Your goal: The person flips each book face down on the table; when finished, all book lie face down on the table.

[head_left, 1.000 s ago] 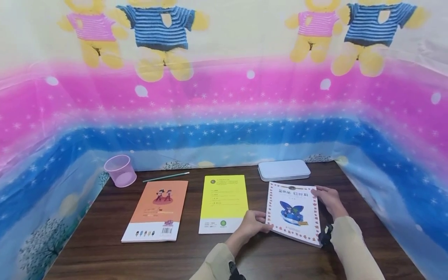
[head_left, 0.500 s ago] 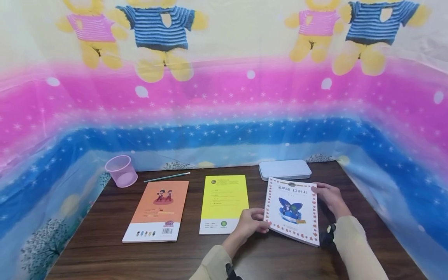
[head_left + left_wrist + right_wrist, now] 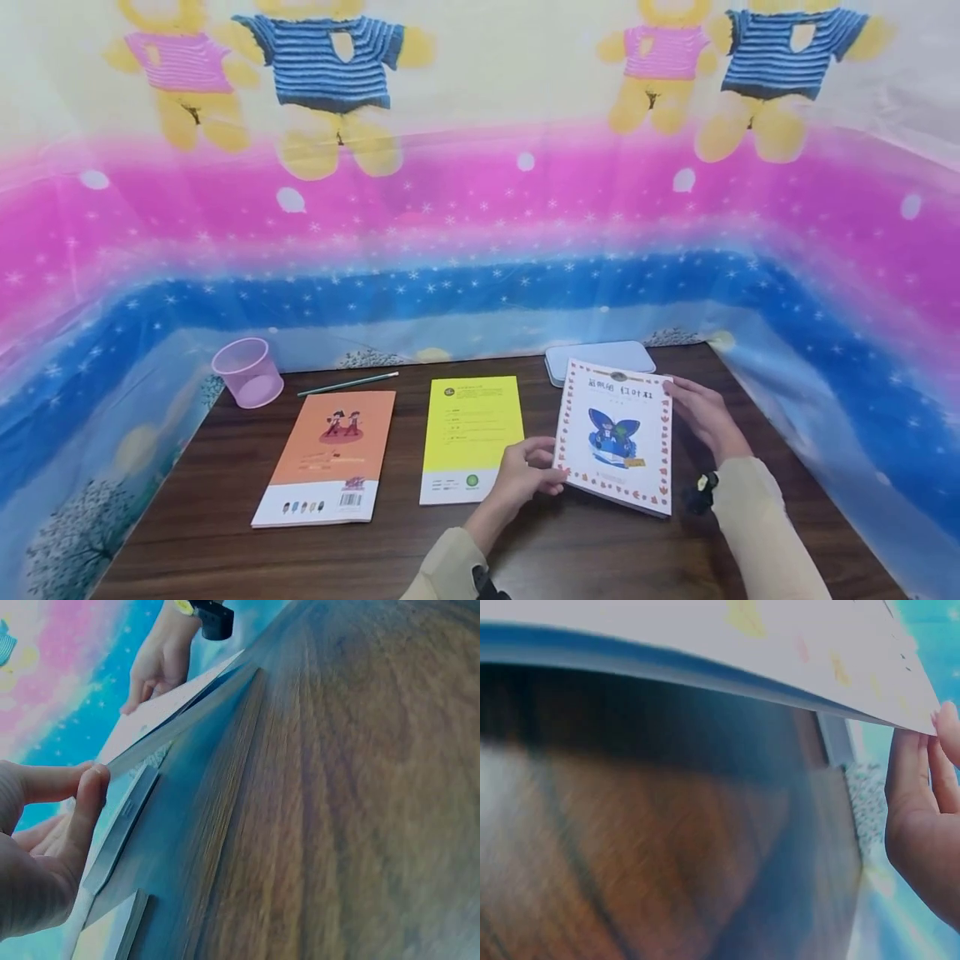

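Observation:
Between the two hands is a white book with a leaf border and a blue butterfly picture, raised off the table and tilted. My left hand pinches its lower left corner between thumb and fingers, as the left wrist view shows with the hand at the book's corner. The right hand grips the upper right corner. In the right wrist view that hand has the thumb on the cover and fingers beneath. Behind the book, a white tin case is partly covered by it.
On the brown wooden table lie a yellow book, left of the left hand, and an orange book. A pink mesh cup and a pencil are at the back left. A printed cloth hangs behind.
Both hands have lifted the white book, which now stands higher in the head view and overlaps the tin case. The other books, the cup and the pencil stay in place.

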`<control>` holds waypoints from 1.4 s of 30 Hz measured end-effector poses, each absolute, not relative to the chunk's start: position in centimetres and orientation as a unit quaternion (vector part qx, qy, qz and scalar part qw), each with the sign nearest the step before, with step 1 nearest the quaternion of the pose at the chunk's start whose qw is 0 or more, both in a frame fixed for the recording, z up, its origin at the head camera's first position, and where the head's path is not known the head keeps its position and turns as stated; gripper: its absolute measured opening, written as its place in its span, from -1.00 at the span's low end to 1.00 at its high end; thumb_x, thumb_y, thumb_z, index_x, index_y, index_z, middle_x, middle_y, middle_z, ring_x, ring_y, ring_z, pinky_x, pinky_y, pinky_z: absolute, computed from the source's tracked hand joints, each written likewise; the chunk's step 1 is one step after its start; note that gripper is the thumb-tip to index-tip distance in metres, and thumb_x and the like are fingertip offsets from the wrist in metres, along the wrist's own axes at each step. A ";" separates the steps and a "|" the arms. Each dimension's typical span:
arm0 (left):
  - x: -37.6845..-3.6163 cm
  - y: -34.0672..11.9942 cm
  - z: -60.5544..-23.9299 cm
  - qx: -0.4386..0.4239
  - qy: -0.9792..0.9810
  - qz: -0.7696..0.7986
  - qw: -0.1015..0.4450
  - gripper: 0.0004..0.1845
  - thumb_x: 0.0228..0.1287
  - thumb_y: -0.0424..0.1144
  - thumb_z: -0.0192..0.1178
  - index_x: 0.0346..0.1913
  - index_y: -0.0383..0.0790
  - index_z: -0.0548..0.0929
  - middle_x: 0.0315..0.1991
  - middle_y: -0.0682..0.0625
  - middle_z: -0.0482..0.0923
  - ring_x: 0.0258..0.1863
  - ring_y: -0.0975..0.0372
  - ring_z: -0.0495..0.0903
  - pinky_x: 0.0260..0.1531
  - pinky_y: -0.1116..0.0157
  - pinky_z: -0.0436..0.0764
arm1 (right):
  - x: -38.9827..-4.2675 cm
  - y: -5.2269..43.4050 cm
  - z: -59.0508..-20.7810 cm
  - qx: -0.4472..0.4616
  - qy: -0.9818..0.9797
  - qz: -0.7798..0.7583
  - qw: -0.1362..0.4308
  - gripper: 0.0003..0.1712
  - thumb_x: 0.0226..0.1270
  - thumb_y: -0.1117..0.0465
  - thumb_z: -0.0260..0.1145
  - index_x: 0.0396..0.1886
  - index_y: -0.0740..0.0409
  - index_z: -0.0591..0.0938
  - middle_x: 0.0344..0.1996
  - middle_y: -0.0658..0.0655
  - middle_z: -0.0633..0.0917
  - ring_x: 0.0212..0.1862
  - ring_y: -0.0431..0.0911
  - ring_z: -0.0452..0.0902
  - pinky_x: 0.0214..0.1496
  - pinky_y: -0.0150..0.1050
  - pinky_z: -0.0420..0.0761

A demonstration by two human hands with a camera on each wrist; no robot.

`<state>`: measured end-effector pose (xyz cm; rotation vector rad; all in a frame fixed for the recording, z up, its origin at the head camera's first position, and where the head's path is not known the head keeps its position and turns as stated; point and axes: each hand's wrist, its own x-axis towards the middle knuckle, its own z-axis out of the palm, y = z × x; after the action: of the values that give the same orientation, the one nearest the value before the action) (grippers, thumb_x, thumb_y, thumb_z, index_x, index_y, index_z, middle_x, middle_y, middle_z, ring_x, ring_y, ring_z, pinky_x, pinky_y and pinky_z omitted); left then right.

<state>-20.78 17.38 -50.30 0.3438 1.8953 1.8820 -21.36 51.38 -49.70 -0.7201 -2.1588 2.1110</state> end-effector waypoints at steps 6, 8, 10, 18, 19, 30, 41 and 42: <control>-21.6 17.1 -49.6 0.122 0.687 0.686 0.208 -0.50 0.10 -0.46 0.35 0.16 -0.16 0.60 -0.25 -0.10 0.66 -0.51 0.29 0.67 -0.41 0.35 0.69 | -22.0 51.0 -48.0 -0.208 -0.658 0.722 0.040 -0.04 0.37 -0.09 0.23 0.56 0.17 0.00 0.16 -0.08 0.53 0.58 -0.04 -0.03 0.58 -0.22 0.05; -21.9 17.1 -49.4 0.126 0.686 0.688 0.199 -0.50 0.11 -0.46 0.35 0.16 -0.15 0.60 -0.24 -0.12 0.67 -0.51 0.28 0.67 -0.39 0.35 0.69 | -22.1 51.0 -47.2 -0.193 -0.639 0.744 0.043 -0.06 0.39 -0.01 0.24 0.56 0.18 -0.02 -0.08 -0.25 0.55 0.58 -0.07 -0.04 0.57 -0.26 0.07; -22.1 17.1 -49.2 0.127 0.688 0.690 0.189 -0.50 0.12 -0.46 0.34 0.17 -0.14 0.60 -0.23 -0.12 0.67 -0.51 0.28 0.68 -0.40 0.35 0.68 | -22.1 50.9 -46.4 -0.180 -0.621 0.762 0.043 -0.07 0.40 0.04 0.23 0.56 0.17 -0.05 -0.18 -0.31 0.53 0.58 -0.10 -0.04 0.55 -0.31 0.09; -22.4 16.9 -47.6 0.126 0.691 0.695 0.154 -0.53 0.13 -0.50 0.32 0.16 -0.22 0.63 -0.12 -0.28 0.69 -0.50 0.20 0.72 -0.33 0.24 0.72 | -22.1 50.7 -44.1 -0.165 -0.616 0.769 0.051 -0.36 0.38 0.06 0.27 0.41 -0.07 0.32 -0.33 -0.32 0.68 -0.16 -0.46 0.56 0.41 -0.33 0.34; -22.4 16.9 -47.4 0.127 0.689 0.698 0.151 -0.53 0.13 -0.51 0.31 0.16 -0.23 0.63 -0.11 -0.30 0.69 -0.50 0.19 0.72 -0.33 0.24 0.72 | -22.1 50.7 -43.9 -0.169 -0.618 0.766 0.052 -0.48 0.37 0.05 0.28 0.30 -0.12 0.41 -0.34 -0.32 0.68 -0.17 -0.45 0.54 0.40 -0.32 0.34; -23.2 16.8 -47.5 0.152 0.666 0.722 0.108 -0.59 0.16 -0.53 0.29 0.09 -0.22 0.68 -0.02 -0.29 0.66 -0.21 -0.08 0.76 -0.27 0.33 0.72 | -22.3 50.2 -42.8 -0.148 -0.591 0.789 0.083 -0.84 0.38 0.13 0.27 -0.26 -0.32 0.66 -0.36 -0.29 0.70 -0.31 -0.31 0.46 -0.19 -0.42 0.47; -23.4 17.0 -47.2 0.187 0.693 0.693 0.066 -0.67 0.14 -0.47 0.34 -0.01 -0.20 0.73 -0.03 -0.23 0.70 -0.24 -0.05 0.76 -0.27 0.31 0.72 | -21.7 50.1 -41.9 -0.153 -0.547 0.821 0.053 -0.79 0.41 0.14 0.23 -0.05 -0.27 0.62 -0.38 -0.20 0.65 -0.37 -0.31 0.44 -0.23 -0.43 0.53; -23.4 17.1 -47.1 0.189 0.697 0.689 0.060 -0.69 0.13 -0.46 0.35 -0.03 -0.20 0.74 -0.04 -0.23 0.70 -0.27 -0.02 0.76 -0.27 0.30 0.72 | -21.6 50.1 -41.9 -0.149 -0.551 0.820 0.050 -0.79 0.42 0.13 0.22 -0.04 -0.28 0.61 -0.38 -0.20 0.65 -0.35 -0.32 0.46 -0.22 -0.44 0.54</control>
<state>-23.43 17.05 -47.12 0.5720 2.1091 2.0858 -21.59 50.12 -41.89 -0.4530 -1.6769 2.4976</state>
